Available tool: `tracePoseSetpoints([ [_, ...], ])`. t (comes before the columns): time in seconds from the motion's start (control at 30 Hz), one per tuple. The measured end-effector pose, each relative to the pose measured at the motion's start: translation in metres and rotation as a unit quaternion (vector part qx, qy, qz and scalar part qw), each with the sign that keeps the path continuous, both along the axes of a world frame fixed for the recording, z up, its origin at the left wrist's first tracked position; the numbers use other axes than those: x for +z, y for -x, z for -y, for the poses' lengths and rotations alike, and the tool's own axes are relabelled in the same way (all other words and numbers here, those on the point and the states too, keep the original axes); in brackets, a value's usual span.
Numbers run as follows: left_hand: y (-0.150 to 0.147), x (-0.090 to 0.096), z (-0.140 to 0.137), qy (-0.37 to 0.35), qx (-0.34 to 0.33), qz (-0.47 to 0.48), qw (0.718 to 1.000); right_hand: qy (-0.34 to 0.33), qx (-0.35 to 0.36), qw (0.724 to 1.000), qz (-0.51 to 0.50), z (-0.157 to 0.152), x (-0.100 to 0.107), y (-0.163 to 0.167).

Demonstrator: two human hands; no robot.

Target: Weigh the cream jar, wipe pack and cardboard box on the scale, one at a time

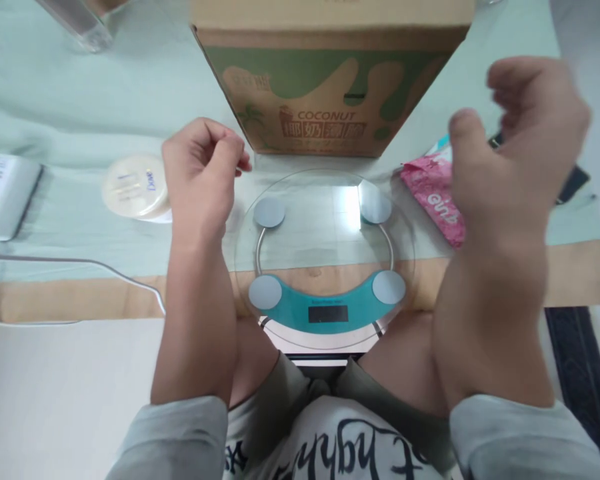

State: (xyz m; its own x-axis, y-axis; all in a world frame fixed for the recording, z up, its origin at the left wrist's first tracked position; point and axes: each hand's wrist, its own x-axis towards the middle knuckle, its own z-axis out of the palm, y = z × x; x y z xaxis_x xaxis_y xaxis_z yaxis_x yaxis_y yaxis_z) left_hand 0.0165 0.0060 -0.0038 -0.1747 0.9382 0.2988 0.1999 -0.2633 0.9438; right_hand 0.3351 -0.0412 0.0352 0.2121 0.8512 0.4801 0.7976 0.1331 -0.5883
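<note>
A round glass bathroom scale (325,250) lies before me at the table's front edge, with four silver-grey pads and a teal band. Its small display is dark. Left of the scale, my left hand (203,177) is raised with its fingers curled in and the thumb against them; nothing shows in it. Beyond the scale stands a cardboard box (330,100) printed COCONUT, apart from both hands. My right hand (523,133) is up on the right, slightly blurred, its thumb apart from the bent fingers and nothing held. It partly hides a pink packet (436,197).
A round Dove tub (136,187) sits beside my left wrist. Farther left are a white device (10,193) and a white cable (80,260) crossing the table edge. A clear container (80,27) lies at the back left. Behind my right hand a dark flat object (573,185) shows.
</note>
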Motion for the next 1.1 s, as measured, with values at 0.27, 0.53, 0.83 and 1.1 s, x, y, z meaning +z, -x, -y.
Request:
tracePoseSetpoints([
  [0.27, -0.012, 0.03, 0.031, 0.052, 0.0, -0.009, 0.999, 0.414, -0.211, 0.871, 0.16, 0.033, 0.03, -0.015],
  [0.53, 0.001, 0.009, 0.025, 0.009, -0.028, -0.041, 0.999, 0.167, -0.101, 0.977, 0.089, 0.057, 0.04, -0.022],
  [0.83, -0.013, 0.025, 0.053, -0.119, -0.049, -0.02, 0.991, 0.082, 0.284, 0.939, 0.176, 0.089, 0.041, 0.066],
  [1.1, -0.048, 0.018, 0.086, -0.122, -0.151, -0.272, 0.943, 0.068, 0.287, 0.953, 0.07, 0.053, -0.008, 0.065],
])
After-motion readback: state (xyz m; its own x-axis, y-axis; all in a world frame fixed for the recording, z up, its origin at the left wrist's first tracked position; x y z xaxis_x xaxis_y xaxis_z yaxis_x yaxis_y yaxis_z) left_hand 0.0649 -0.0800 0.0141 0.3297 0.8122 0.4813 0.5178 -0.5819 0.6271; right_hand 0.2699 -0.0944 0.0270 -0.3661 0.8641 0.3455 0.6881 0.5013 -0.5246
